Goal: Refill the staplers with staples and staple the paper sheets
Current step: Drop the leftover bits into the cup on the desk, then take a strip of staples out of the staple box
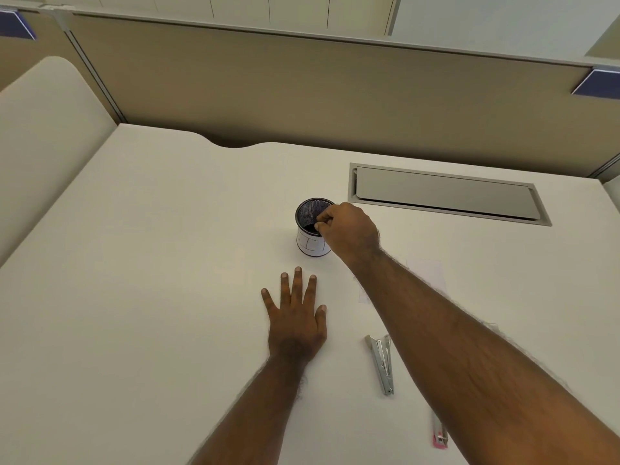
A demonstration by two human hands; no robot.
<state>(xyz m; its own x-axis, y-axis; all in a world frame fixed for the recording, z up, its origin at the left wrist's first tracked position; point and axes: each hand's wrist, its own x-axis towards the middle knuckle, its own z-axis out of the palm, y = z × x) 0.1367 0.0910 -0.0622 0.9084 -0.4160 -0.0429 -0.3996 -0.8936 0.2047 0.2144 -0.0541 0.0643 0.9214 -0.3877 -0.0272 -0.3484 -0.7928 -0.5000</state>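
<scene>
We see the left hand lying flat and open on the desk, fingers spread, gripping nothing; the right hand is curled over the rim of a mesh cup mid-desk, fingertips pinched, though we cannot tell what, if anything, they grip; an opened silver stapler lies nearer the front edge; a pink stapler lies closer still; paper lies under the right forearm.
</scene>
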